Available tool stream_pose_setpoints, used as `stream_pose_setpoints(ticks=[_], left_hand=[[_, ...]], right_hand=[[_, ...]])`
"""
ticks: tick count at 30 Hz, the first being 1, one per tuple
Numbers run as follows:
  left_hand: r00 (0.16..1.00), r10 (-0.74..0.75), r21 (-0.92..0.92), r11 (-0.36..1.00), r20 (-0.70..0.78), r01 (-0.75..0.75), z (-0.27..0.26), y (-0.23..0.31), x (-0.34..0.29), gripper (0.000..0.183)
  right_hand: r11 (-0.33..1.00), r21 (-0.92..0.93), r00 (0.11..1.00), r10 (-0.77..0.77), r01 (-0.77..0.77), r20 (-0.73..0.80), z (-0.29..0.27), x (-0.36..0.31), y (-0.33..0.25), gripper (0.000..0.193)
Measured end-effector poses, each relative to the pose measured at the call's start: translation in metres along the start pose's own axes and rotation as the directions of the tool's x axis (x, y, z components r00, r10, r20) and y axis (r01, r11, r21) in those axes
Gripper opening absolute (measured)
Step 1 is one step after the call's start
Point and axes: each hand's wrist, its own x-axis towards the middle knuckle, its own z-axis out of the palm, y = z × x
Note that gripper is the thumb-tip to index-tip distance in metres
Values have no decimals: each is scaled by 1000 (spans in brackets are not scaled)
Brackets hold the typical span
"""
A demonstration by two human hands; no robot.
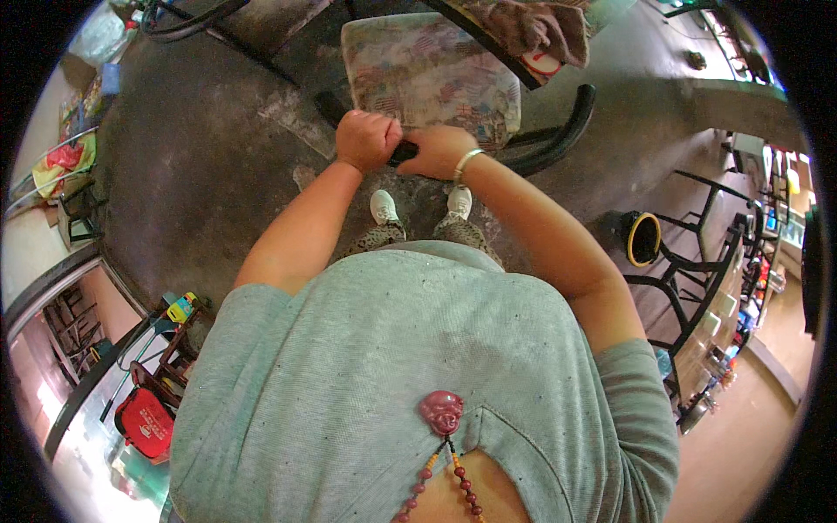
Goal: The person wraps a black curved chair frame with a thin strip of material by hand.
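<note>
Two-handed hold — head view:
I observe left hand (368, 139) and right hand (443, 153) gripping a curved black bar (404, 153) near a pale, patterned square seat (432, 74).

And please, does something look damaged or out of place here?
Mildly, yes. The dark floor has pale, rough-looking patches left of the patterned seat, perhaps wear. A brownish cloth lies crumpled on the dark-edged surface at the top, looking untidy. I see no clear spill.
</note>
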Motion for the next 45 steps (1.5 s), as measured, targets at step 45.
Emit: stream_pose_setpoints(ticks=[45], left_hand=[[994, -7, -88, 996, -109, -2, 2, -4, -4, 20]], right_hand=[[896, -251, 881, 249, -368, -403, -13, -87, 131, 33]])
